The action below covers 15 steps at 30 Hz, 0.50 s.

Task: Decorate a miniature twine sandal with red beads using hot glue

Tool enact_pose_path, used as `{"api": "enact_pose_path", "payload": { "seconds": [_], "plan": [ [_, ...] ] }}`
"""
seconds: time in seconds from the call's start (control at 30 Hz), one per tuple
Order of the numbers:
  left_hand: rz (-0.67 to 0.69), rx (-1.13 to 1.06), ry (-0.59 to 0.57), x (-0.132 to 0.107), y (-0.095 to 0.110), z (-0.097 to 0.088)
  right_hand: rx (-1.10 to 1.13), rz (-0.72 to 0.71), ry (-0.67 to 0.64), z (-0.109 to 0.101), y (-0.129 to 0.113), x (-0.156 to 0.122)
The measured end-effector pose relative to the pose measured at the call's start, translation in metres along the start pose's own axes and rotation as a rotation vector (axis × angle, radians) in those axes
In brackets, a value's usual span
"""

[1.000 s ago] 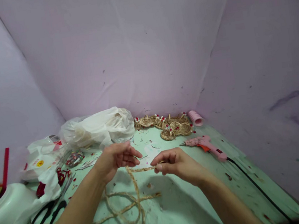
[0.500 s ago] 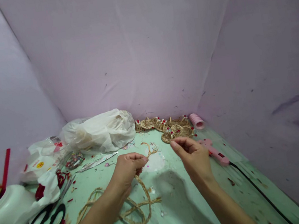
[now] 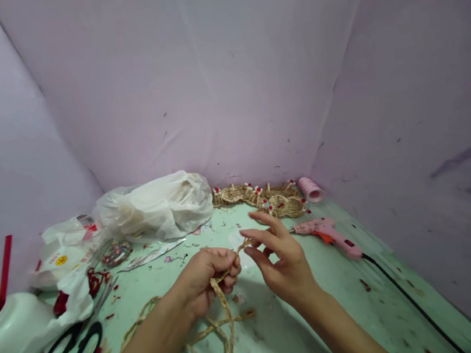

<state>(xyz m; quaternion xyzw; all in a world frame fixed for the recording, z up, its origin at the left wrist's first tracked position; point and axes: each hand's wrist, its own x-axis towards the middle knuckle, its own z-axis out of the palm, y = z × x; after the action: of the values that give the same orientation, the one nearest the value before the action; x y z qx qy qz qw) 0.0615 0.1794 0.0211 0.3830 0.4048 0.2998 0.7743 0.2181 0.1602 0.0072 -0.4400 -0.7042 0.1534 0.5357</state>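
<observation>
My left hand (image 3: 208, 275) is closed around a braided straw-coloured rope (image 3: 222, 326), gripping it near its upper end. The rest of the rope loops loosely on the green table (image 3: 285, 334) below my wrists. My right hand (image 3: 278, 258) hovers just right of the rope's tip with fingers spread, its fingertips touching or almost touching the short end that sticks out of my left fist.
A pink glue gun (image 3: 326, 232) with a black cord lies to the right. Coiled straw pieces with red beads (image 3: 272, 200) and a pink spool (image 3: 309, 188) sit at the back. Plastic bags (image 3: 155, 206), black scissors (image 3: 73, 348) and a white container (image 3: 7, 337) lie left.
My right hand let go of the rope end, swung out toward the glue gun, then came back beside my left hand with fingers spread. My left hand has closed tighter on the rope.
</observation>
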Motion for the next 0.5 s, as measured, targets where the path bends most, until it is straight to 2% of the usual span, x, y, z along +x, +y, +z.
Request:
{"api": "enact_pose_path", "payload": {
  "seconds": [0.07, 0.17, 0.27, 0.33, 0.37, 0.43, 0.5],
  "plan": [
    [-0.011, 0.097, -0.020, -0.001, 0.001, 0.000, -0.020, -0.002, -0.103, -0.003, 0.001, 0.001],
    [0.135, 0.361, 0.094, -0.003, 0.005, 0.002, -0.060, 0.098, -0.218, -0.003, -0.001, 0.002],
    [0.191, 0.542, 0.221, -0.008, 0.009, 0.005, 0.016, 0.232, -0.241, 0.002, -0.003, 0.002],
    [0.184, 0.571, 0.244, -0.010, 0.011, 0.007, 0.121, 0.338, -0.254, 0.005, -0.002, 0.002],
    [0.190, 0.556, 0.241, -0.010, 0.012, 0.007, 0.153, 0.387, -0.234, 0.006, -0.001, 0.003],
    [0.199, 0.487, 0.233, -0.010, 0.013, 0.008, 0.109, 0.427, -0.092, 0.004, 0.000, 0.004],
    [0.187, 0.411, 0.264, -0.009, 0.014, 0.008, -0.028, 0.349, 0.112, -0.002, -0.003, 0.006]
  ]
}}
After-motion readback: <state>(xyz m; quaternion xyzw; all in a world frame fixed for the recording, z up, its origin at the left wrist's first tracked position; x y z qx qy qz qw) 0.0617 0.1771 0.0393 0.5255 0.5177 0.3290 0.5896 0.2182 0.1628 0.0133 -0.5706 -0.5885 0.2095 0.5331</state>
